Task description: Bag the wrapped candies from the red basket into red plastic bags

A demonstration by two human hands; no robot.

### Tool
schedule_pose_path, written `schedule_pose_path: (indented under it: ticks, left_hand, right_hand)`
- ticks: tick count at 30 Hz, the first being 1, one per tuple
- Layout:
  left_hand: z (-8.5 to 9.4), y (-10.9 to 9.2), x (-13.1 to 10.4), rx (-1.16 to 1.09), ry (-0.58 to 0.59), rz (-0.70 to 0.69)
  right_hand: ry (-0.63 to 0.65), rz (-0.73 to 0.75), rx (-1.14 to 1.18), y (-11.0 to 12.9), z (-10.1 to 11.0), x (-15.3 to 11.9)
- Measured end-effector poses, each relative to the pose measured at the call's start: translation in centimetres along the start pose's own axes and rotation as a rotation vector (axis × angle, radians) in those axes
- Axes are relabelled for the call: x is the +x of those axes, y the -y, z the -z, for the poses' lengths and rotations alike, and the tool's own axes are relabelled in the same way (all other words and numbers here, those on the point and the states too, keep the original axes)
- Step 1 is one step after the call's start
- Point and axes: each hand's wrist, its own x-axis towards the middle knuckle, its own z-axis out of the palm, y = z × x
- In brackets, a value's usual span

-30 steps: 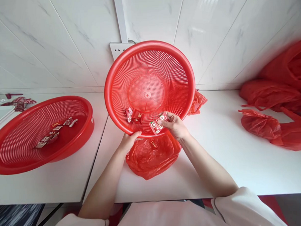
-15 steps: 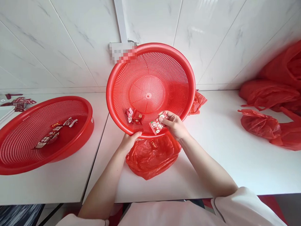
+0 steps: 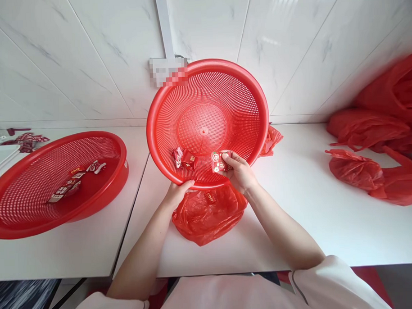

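Observation:
A red perforated plastic basket (image 3: 206, 66) is tilted up toward me, its back against the wall side. My left hand (image 3: 179, 192) grips its lower rim, thumb over the edge and fingers hidden beneath. Inside the basket, my right hand (image 3: 241, 171) pinches a small red patterned packet (image 3: 219, 163) between thumb and fingers. Several small red wrapped packets (image 3: 188, 159) lie together at the lower left of the basket's inside. Under the rim, an open red plastic bag (image 3: 208, 222) rests on the white table, with a small red packet (image 3: 210, 197) showing in it.
A second red basket (image 3: 121, 184) at the left holds several wrapped packets (image 3: 67, 190). Red plastic bags (image 3: 358, 171) are heaped at the right. A white tiled wall (image 3: 290, 43) rises behind the table (image 3: 295, 205). More wrappers (image 3: 30, 140) lie at the far left.
My right hand has drawn the packet slightly up and to the right and turned it more level. The basket has shifted slightly to the right; my left hand keeps its hold.

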Motion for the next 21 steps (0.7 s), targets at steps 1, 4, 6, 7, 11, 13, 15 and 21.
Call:
schedule_pose_path:
  ticks: [1,4,6,7,11,13,15,21]
  left_hand:
    - [0.0,0.01,0.0,0.005,-0.006,0.007]
    - [0.06,0.11,0.03,0.018,-0.024,0.018]
    - [0.09,0.11,0.01,0.015,-0.006,0.018]
    - [0.07,0.09,-0.01,0.012,0.007,0.014]
    - [-0.15,0.04,-0.07,0.004,-0.006,0.002]
    - [-0.27,0.15,-0.03,-0.009,-0.031,-0.015]
    - [-0.29,0.34,0.04,-0.018,-0.041,-0.033]
    - [0.18,0.72,0.25,-0.025,-0.02,-0.006]
  right_hand:
    - [-0.037,-0.067,0.039,0.04,0.03,0.07]
    - [-0.045,-0.181,0.085,0.17,0.14,0.16]
    - [0.013,-0.171,0.067,0.17,0.18,0.13]
    - [0.044,-0.153,0.054,0.13,0.18,0.1]
    - [0.117,-0.102,0.015,-0.19,0.11,0.05]
    - [0.117,-0.083,0.007,-0.39,0.07,0.05]
    - [0.112,-0.05,-0.005,-0.57,0.06,0.07]
    - [-0.131,-0.077,0.029,-0.32,0.3,0.33]
